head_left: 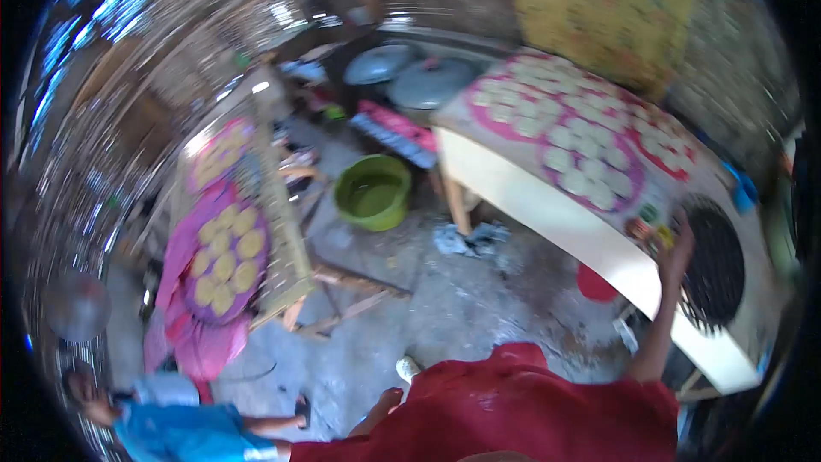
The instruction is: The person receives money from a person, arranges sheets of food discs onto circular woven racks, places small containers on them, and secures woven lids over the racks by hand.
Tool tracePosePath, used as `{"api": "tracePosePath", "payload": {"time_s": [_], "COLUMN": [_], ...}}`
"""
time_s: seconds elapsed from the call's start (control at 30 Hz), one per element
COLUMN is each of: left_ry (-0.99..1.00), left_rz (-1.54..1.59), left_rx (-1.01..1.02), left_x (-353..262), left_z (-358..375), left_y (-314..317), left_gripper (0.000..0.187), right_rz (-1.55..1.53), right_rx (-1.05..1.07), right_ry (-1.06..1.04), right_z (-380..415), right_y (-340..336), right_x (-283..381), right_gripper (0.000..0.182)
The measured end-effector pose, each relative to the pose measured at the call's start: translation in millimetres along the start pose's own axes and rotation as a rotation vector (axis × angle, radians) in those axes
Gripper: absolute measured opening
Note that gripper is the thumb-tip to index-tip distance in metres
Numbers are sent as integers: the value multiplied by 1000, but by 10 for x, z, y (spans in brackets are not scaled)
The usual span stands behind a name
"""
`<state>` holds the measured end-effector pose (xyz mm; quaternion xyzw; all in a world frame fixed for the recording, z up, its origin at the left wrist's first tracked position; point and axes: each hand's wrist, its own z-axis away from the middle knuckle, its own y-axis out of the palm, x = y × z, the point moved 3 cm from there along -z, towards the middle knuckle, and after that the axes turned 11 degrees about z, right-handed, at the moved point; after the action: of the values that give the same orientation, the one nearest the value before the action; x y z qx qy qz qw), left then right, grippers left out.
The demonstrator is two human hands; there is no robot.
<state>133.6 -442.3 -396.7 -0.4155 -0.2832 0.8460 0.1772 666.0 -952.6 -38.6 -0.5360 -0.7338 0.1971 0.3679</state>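
Note:
My right hand (678,246) is over the table at the right, fingers extended and thumb apart. It is at the left edge of a dark oval rack (714,261) with ribbed bars, which reaches the table's front edge. Right by the thumb is a small yellow item (664,236), with a small reddish-brown item (637,228) to its left. My left hand (387,400) appears low in the view beside my red garment, its fingers blurred. Beyond the rack, round pale dough pieces (588,158) lie in groups on pink and purple cloths.
A green basin (373,192) holding liquid stands on the floor between two tables. Yellowish flat rounds (224,258) cover a purple cloth on the left table (289,231). A person in blue (184,428) is at lower left. Large lidded pots (432,81) stand behind.

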Motion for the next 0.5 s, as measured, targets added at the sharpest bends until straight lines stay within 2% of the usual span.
{"api": "tracePosePath", "payload": {"time_s": [0.03, 0.07, 0.1, 0.13, 0.17, 0.2, 0.23, 0.3, 0.37, 0.43, 0.5], "left_ry": [-29, -64, -91, -118, -137, -153, -165, -170, -162, -121, -49], "left_rz": [42, 54, 63, 70, 73, 76, 79, 83, 83, 35, -78], "left_rx": [-15, -9, 5, 15, 19, 17, 4, -37, -105, -166, -244], "left_x": [47, 144, 251, 384, 511, 631, 759, 1015, 1284, 1560, 1826], "left_z": [16, 33, 49, 66, 65, 43, 0, -131, -279, -377, -421], "left_y": [-4, 15, 18, 7, -45, -122, -242, -480, -790, -1116, -1431], "left_gripper": [15, 16, 16, 17, 18, 18, 19, 20, 22, 22, 22], "right_rz": [-57, -124, -297, -302, -296, -498, -570, -816, -1051, -1188, -1139], "right_rx": [-4, 88, 110, 213, 449, 637, 845, 951, 1054, 1122, 1099], "right_ry": [20, 68, -37, -46, 3, 66, 65, -193, -240, -409, -657], "right_z": [93, 250, 443, 607, 826, 1062, 1252, 1487, 1680, 1883, 1824], "right_y": [-60, 121, 451, 379, 558, 708, 791, 529, 354, 465, 115], "right_x": [217, 281, 293, 831, 1141, 1521, 1978, 3260, 4299, 5156, 6060], "right_gripper": [62, 59, 54, 47, 42, 36, 32, 25, 18, 20, 21]}}
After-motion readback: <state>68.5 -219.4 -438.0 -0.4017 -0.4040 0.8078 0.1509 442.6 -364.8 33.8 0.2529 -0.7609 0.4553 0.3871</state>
